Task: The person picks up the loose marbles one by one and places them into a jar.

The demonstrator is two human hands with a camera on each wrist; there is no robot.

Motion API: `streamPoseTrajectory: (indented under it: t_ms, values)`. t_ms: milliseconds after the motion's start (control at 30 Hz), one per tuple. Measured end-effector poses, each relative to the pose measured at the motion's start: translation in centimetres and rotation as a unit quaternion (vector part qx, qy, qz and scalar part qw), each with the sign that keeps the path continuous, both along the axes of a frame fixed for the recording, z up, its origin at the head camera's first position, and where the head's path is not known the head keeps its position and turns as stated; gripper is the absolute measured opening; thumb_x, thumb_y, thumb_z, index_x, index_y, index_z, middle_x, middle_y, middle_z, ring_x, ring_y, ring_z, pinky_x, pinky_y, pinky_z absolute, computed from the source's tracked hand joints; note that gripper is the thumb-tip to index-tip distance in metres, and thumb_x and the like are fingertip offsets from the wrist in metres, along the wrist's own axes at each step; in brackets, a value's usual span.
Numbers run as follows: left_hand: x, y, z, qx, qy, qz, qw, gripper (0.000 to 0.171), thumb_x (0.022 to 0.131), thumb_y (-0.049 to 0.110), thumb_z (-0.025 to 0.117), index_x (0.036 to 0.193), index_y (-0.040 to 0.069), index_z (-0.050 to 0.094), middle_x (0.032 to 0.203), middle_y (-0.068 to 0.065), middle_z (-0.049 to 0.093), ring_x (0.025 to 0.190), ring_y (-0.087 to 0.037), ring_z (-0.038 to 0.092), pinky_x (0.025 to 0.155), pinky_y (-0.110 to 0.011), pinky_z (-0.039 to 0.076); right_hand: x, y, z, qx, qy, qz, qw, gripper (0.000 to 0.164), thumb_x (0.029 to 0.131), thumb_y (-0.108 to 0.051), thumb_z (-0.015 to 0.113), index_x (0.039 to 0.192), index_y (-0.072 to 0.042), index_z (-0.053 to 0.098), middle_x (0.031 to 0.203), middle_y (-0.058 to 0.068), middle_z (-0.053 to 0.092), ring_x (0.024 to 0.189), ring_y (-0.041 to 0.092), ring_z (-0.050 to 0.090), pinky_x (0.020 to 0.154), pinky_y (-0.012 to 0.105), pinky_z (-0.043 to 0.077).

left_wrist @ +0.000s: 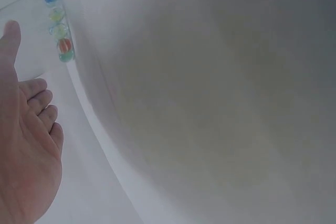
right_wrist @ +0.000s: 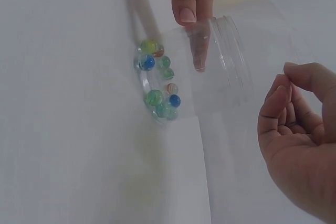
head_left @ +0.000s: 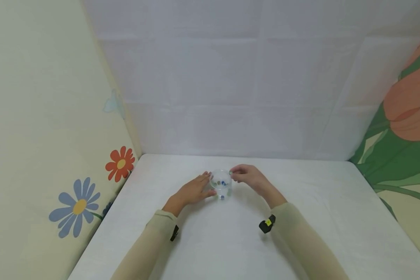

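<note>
A clear plastic jar (head_left: pixel 221 181) stands upright on the table, its mouth uncovered. Glass marbles (right_wrist: pixel 154 97) in blue, green, yellow and red lie on its bottom; several also show in the left wrist view. My left hand (head_left: pixel 195 189) holds the jar's left side, thumb in front and fingers behind, one finger visible through the clear wall in the right wrist view. Beside the rim on the right, my right hand (head_left: pixel 250 177) pinches a small greenish marble (head_left: pixel 230 172) between thumb and forefinger. In the right wrist view the fingertips hide it.
White cloth covers the table (head_left: pixel 224 241), and a white sheet (head_left: pixel 210 77) hangs behind its far edge. Flower-printed fabric (head_left: pixel 78 206) stands along the left side, and a large tulip print (head_left: pixel 413 116) along the right.
</note>
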State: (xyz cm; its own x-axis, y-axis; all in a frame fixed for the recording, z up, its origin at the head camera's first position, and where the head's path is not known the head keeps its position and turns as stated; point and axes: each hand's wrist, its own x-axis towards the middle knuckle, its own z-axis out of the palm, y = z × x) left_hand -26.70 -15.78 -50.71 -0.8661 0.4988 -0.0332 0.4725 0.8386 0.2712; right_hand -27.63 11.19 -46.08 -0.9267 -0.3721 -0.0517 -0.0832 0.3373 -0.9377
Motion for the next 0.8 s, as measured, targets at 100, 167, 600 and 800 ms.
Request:
streamPoseTrajectory:
  t_ms: [100,167,600,800]
  values:
    - [0.0,0.0,0.0,0.001,0.001,-0.001,1.0000,0.087,0.100,0.064,0.045,0.161,0.006,0.024,0.167,-0.013,0.022,0.156,-0.027,0.017,0.125,-0.043,0.021,0.0,-0.3,0.2,0.001,0.000,0.003,1.000,0.028,0.097,-0.020,0.068,0.121,-0.006,0.068,0.110,0.008,0.070,0.101,0.022,0.063,0.100,0.055,0.050]
    - [0.0,-0.1,0.0,0.003,0.001,-0.001,1.0000,0.087,0.100,0.064,0.046,0.161,0.006,0.024,0.167,-0.014,0.022,0.156,-0.027,0.017,0.125,-0.044,0.021,0.0,-0.5,0.3,0.002,-0.002,0.003,1.000,0.028,0.097,-0.020,0.068,0.121,-0.006,0.068,0.110,0.008,0.070,0.100,0.021,0.063,0.101,0.055,0.049]
    - [0.2,-0.1,0.4,0.010,-0.003,-0.001,0.9999,0.084,0.101,0.061,0.047,0.160,0.006,0.026,0.167,-0.013,0.023,0.156,-0.027,0.017,0.125,-0.045,0.021,-0.1,-1.1,0.5,0.018,-0.006,0.009,1.000,0.030,0.097,-0.021,0.069,0.124,-0.006,0.067,0.110,0.008,0.071,0.098,0.021,0.064,0.101,0.055,0.049]
    - [0.2,-0.2,0.5,0.008,0.003,-0.007,0.9999,0.085,0.101,0.062,0.046,0.160,0.005,0.026,0.167,-0.013,0.023,0.155,-0.028,0.018,0.125,-0.044,0.021,0.0,-1.3,0.6,0.026,-0.006,0.014,1.000,0.036,0.098,-0.022,0.068,0.129,-0.005,0.064,0.110,0.008,0.071,0.099,0.022,0.064,0.102,0.056,0.048]
